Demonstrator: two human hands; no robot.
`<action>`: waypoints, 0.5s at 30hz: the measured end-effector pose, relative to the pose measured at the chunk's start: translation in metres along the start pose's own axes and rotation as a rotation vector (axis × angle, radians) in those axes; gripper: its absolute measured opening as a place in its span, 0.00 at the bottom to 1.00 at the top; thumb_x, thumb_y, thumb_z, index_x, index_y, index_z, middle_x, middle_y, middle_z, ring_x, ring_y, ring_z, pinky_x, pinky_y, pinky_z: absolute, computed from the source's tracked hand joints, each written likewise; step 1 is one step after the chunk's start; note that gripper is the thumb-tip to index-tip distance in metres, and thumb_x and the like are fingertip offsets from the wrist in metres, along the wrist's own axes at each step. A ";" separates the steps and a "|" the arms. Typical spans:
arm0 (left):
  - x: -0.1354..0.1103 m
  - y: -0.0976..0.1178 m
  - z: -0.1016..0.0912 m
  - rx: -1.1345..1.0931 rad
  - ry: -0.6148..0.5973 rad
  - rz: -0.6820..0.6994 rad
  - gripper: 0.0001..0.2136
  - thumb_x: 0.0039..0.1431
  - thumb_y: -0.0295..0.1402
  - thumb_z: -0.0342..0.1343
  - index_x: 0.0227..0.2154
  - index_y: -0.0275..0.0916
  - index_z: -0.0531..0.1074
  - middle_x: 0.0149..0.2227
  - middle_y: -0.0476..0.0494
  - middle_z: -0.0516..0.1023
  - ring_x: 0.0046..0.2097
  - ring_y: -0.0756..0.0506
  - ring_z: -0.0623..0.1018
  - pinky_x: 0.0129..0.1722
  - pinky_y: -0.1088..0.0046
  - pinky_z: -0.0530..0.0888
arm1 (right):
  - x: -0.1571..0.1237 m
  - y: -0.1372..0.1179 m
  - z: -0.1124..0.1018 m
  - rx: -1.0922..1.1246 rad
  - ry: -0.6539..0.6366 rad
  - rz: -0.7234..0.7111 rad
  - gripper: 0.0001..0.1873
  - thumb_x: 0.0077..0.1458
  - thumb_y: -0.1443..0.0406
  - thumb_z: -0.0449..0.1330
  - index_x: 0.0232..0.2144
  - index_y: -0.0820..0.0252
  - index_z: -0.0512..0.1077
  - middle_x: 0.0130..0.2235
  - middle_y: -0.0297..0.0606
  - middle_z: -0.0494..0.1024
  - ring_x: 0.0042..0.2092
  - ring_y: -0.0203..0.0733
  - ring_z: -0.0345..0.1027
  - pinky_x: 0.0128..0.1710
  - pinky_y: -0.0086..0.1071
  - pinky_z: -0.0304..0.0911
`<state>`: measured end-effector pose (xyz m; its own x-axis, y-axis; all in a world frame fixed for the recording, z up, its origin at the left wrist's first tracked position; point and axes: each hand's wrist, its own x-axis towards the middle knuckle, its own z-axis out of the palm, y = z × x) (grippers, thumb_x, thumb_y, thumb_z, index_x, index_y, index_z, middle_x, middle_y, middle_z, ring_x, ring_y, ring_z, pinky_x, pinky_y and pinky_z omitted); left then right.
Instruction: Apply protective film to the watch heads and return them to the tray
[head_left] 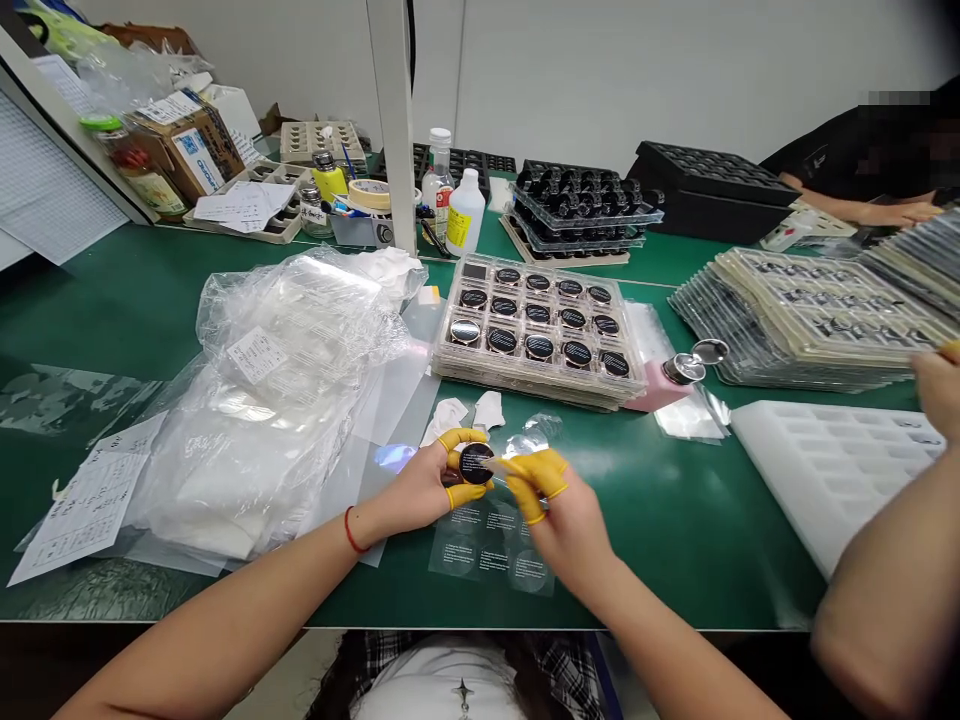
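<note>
My left hand (431,480), with yellow finger cots on thumb and fingers, pinches a small round black disc (475,462) just above the green table. My right hand (559,505), also in yellow cots, is closed in a pinch on a thin clear film (517,445) at the disc's right edge. Several clear printed films (487,550) lie flat on the mat beneath both hands. A clear tray (634,383) holding rows of the same black discs sits just beyond my hands.
A heap of clear plastic bags (285,380) lies at the left, with printed paper sheets (82,510). A white foam tray (825,480) and stacked trays (810,320) are on the right. Another person's arm (892,590) reaches in at the right. Bottles (465,210) stand by a white post (394,120).
</note>
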<state>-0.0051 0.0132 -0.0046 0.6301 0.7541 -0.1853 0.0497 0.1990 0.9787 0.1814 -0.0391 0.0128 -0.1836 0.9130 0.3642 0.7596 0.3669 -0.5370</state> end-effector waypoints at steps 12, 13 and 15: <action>0.003 0.001 -0.004 0.002 -0.038 0.027 0.24 0.51 0.30 0.61 0.51 0.40 0.61 0.39 0.46 0.74 0.38 0.48 0.74 0.39 0.72 0.71 | 0.026 0.016 0.020 -0.114 -0.061 0.064 0.09 0.60 0.64 0.49 0.36 0.59 0.68 0.33 0.39 0.73 0.35 0.41 0.65 0.30 0.32 0.60; 0.004 0.000 -0.004 -0.006 -0.044 0.015 0.24 0.50 0.30 0.61 0.50 0.40 0.62 0.38 0.47 0.74 0.38 0.48 0.74 0.39 0.72 0.71 | 0.027 0.017 0.016 -0.068 -0.070 0.064 0.08 0.60 0.65 0.49 0.36 0.58 0.68 0.34 0.38 0.73 0.35 0.41 0.65 0.31 0.32 0.60; 0.005 -0.001 -0.003 -0.009 -0.048 -0.011 0.22 0.49 0.30 0.62 0.47 0.40 0.63 0.36 0.48 0.73 0.36 0.49 0.74 0.38 0.73 0.71 | 0.028 0.016 0.009 0.028 -0.051 0.013 0.08 0.60 0.66 0.49 0.38 0.57 0.68 0.35 0.37 0.73 0.36 0.39 0.64 0.34 0.32 0.61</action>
<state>-0.0044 0.0187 -0.0067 0.6661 0.7208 -0.1918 0.0501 0.2133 0.9757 0.1829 -0.0062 0.0073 -0.2057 0.9254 0.3184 0.7447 0.3591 -0.5626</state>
